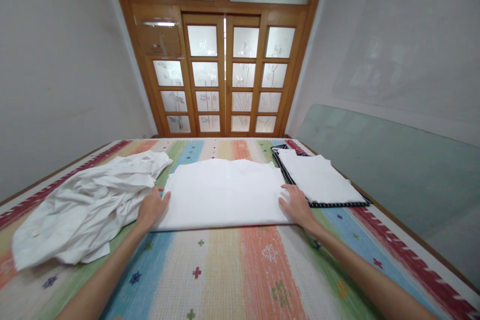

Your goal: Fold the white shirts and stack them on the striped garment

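Across the whole room before me spreads a striped cover (221,280), with wooden doors (228,75) of frosted panes beyond its far end and a pale green panel (390,170) along the right. On its middle lies the folded white cloth (225,192), wide and flat, its near edge straight and its far edge uneven. To the left of that is a heap of rumpled white fabric (86,205); to the right, a smaller white piece (320,175) sits flat upon a black-edged cloth (339,205). My left hand (153,206) is at the folded cloth's left edge, between it and the heap, and my right hand (297,203) at its right edge. On both, thumb and fingers stand apart, touching the cloth without closing round it.
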